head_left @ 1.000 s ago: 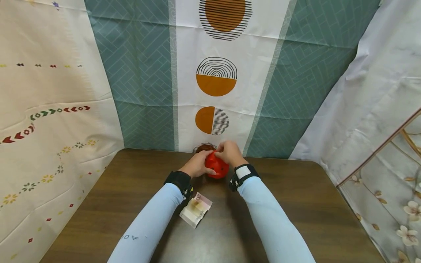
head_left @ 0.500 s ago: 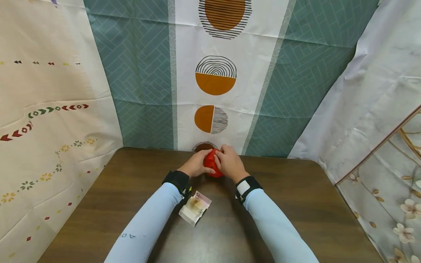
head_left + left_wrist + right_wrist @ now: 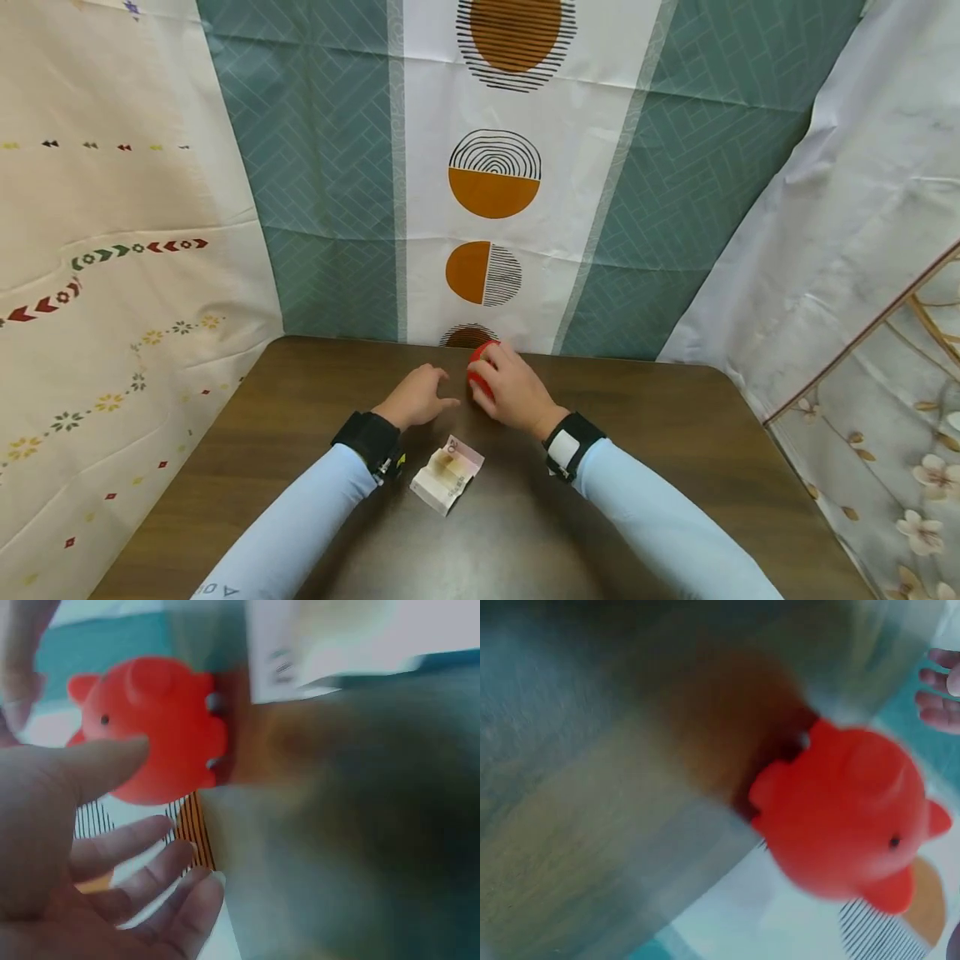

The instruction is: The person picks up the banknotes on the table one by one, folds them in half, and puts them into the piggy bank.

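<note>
A red piggy bank [image 3: 477, 357] stands near the back edge of the table, mostly hidden behind my right hand [image 3: 517, 394] in the head view. The right hand's fingers are loosely bent, close over the piggy bank; the right wrist view shows the bank's whole side [image 3: 840, 817] with no fingers around it. To its left, my left hand [image 3: 415, 398] is spread and holds nothing. Thumb and fingers stand apart in the left wrist view, where the thumb overlaps the piggy bank [image 3: 180, 731]. A creased banknote [image 3: 447, 477] lies on the table nearer me, between the forearms.
The brown wooden table [image 3: 660, 467] meets a patterned curtain [image 3: 322, 208] along its back edge. More light cloth hangs at the left [image 3: 135, 333] and right sides. Both wrists wear black straps [image 3: 367, 442].
My left hand has let go of the piggy bank and drawn back to the left, its fingers spread. The right hand has moved across in front of the bank, covering more of it.
</note>
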A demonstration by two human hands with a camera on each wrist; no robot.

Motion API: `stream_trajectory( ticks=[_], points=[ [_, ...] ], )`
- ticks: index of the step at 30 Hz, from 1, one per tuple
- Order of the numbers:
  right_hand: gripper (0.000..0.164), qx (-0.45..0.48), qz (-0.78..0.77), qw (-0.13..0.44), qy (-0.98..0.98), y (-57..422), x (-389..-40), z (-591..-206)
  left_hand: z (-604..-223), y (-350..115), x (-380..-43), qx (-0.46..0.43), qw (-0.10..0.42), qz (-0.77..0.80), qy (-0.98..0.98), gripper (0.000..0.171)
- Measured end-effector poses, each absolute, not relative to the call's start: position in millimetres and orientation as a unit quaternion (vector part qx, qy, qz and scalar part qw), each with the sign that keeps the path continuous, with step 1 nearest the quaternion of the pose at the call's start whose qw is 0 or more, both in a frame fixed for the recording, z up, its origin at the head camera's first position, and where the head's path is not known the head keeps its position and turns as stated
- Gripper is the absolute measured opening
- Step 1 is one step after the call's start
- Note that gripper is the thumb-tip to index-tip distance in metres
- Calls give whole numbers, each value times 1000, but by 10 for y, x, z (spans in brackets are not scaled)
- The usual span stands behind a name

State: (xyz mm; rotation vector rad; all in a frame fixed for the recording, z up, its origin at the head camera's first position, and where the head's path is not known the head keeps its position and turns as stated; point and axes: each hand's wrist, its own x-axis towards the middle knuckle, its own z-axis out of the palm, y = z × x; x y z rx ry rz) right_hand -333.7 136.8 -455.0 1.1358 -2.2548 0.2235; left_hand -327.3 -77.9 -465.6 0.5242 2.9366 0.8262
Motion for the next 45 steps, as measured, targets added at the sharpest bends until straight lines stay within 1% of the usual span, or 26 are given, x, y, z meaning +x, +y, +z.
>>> stream_trajectory(
  ticks=[1, 2, 3, 6, 8, 10, 13, 15, 18, 20, 23, 30, 32, 36, 39, 45],
  points=[
    [15, 456, 81, 283, -840, 1356, -3288, -4562, -4665, -810, -3185, 167, 21, 262, 950, 31],
    [11, 481, 78, 262, -833, 1341, -3242, -4575, -4678, -838, -3096, 163, 22, 258, 952, 23],
    [8, 502, 76, 234, -829, 1325, -3200, -4588, -4688, -863, -3007, 157, 27, 256, 953, 22],
    [7, 530, 68, 130, -835, 1266, -3104, -4631, -4718, -910, -2761, 134, 68, 255, 955, 45],
    [14, 525, 61, 66, -846, 1223, -3065, -4664, -4723, -913, -2618, 123, 99, 252, 955, 54],
    [25, 513, 54, 16, -857, 1183, -3046, -4699, -4726, -900, -2505, 115, 122, 251, 953, 57],
    [42, 504, 42, -28, -862, 1131, -3034, -4749, -4729, -865, -2379, 119, 129, 243, 954, 53],
    [48, 505, 34, -46, -861, 1104, -3037, -4780, -4732, -844, -2324, 119, 135, 232, 956, 48],
    [50, 507, 22, -64, -859, 1078, -3043, -4817, -4754, -822, -2276, 123, 139, 215, 959, 43],
    [49, 504, 22, -73, -860, 1071, -3045, -4832, -4767, -812, -2261, 123, 142, 214, 959, 44],
    [45, 495, 29, -77, -865, 1074, -3046, -4849, -4796, -803, -2253, 122, 133, 224, 958, 45],
    [34, 483, 42, -66, -872, 1083, -3013, -4875, -4932, -837, -2226, 125, 74, 274, 951, 45],
    [31, 479, 54, -63, -874, 1087, -3003, -4892, -4963, -851, -2218, 121, 67, 280, 950, 43],
    [25, 465, 75, -61, -880, 1101, -2984, -4914, -4986, -858, -2211, 106, 82, 287, 949, 41],
    [20, 461, 86, -53, -881, 1112, -2983, -4941, -4984, -850, -2203, 97, 88, 282, 950, 42],
    [18, 459, 103, -39, -882, 1142, -2961, -4977, -5006, -845, -2175, 92, 79, 284, 951, 43]
  ],
)
